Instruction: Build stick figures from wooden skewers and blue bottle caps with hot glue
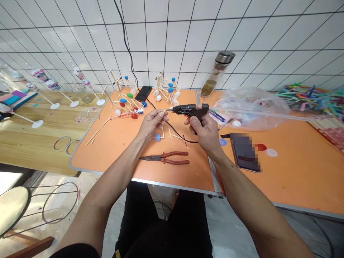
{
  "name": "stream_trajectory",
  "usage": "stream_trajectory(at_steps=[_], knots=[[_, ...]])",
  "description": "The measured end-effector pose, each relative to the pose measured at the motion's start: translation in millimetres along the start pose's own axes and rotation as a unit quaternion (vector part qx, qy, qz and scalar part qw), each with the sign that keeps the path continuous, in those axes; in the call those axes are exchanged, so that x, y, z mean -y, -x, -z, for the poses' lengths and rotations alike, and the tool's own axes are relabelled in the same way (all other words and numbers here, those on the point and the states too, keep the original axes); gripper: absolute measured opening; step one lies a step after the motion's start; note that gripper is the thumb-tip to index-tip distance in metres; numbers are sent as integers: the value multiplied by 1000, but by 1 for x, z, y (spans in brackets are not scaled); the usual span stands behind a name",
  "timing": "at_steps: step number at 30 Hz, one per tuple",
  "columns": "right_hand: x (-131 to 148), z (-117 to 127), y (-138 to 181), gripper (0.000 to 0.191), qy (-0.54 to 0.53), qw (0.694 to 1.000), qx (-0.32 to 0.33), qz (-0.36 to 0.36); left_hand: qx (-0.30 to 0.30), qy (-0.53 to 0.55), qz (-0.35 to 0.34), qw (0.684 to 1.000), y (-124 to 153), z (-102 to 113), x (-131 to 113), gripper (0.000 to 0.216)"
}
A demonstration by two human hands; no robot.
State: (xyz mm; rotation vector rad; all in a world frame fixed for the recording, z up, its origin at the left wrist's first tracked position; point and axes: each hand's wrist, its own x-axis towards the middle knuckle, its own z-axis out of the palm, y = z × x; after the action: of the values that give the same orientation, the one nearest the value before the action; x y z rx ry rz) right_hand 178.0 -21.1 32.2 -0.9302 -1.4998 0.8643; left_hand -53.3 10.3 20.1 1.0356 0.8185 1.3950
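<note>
My right hand (206, 132) is wrapped round the grip of a black glue gun (185, 109), its nozzle pointing left. A long clear glue stick (258, 114) runs out of the gun's back end. Pinched in the fingertips of my left hand (150, 124) is a small pale wooden stick (164, 111), right by the nozzle; whether they touch I cannot tell. Below my hands lie a small blue block (157, 137) with a bent stick piece and some loose sticks (170, 133). Nearer to me rest long-nose pliers (176, 154) with red-brown handles.
Stick models with coloured balls (129, 102) stand at the back left, others (165, 87) by the wall. A black cable (177, 132) crosses the orange table (107, 157). Rightward are a glass bottle (212, 79), a plastic bag (249, 107) and a phone (243, 150).
</note>
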Motion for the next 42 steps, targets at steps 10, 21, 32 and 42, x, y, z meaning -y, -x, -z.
stream_trajectory(at_steps=[10,21,32,42], knots=[[2,0,0,58,3,1000,-4,-4,-9,-10,12,1000,0,-1,-2,31],[2,1,0,60,9,1000,-5,-5,-2,-3,6,1000,0,-1,-1,32],[3,1,0,60,10,1000,-6,-6,-10,-11,14,1000,1,-3,-2,32],[4,0,0,60,4,1000,-8,-6,-5,-11,13,1000,0,-2,-1,31]])
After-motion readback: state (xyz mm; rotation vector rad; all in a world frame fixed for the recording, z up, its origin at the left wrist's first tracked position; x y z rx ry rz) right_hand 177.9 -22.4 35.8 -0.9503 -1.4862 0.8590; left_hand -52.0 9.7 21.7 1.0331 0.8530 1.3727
